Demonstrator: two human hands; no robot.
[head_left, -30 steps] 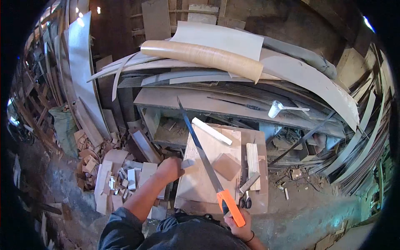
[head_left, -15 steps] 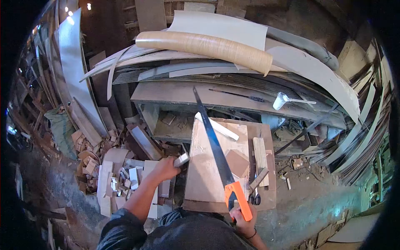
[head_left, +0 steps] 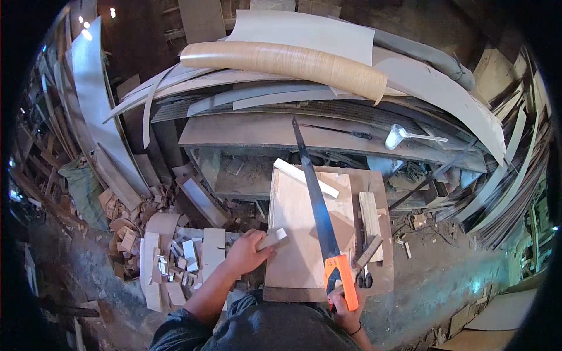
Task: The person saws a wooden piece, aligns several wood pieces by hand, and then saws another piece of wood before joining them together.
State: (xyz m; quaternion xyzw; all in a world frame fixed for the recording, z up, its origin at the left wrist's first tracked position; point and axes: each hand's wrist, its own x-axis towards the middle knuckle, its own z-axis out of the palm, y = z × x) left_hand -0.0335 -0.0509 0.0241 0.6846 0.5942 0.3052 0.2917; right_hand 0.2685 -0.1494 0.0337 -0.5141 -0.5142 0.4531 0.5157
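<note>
My left hand (head_left: 248,255) is closed on a small wooden block (head_left: 273,239), whose end is over the left edge of the wooden board (head_left: 293,264). My right hand (head_left: 348,311) grips the orange handle of a handsaw (head_left: 318,207). The saw's dark blade points forward and up across the board, its tip in front of the shelf. On the board a white-edged strip (head_left: 305,177) lies near the far side. To the right are a pale wooden strip (head_left: 370,225), a shorter wood piece (head_left: 369,251) and black-handled scissors (head_left: 366,279).
A low shelf (head_left: 246,130) behind the board bears a white cup (head_left: 395,137) with a stick. Above it lies a rolled veneer sheet (head_left: 287,61). Offcuts (head_left: 175,257) are heaped at left. Long strips (head_left: 515,175) lean at right.
My left hand has moved right with the block, to the board's left edge. The saw has swung slightly to the right, and the view has shifted a little.
</note>
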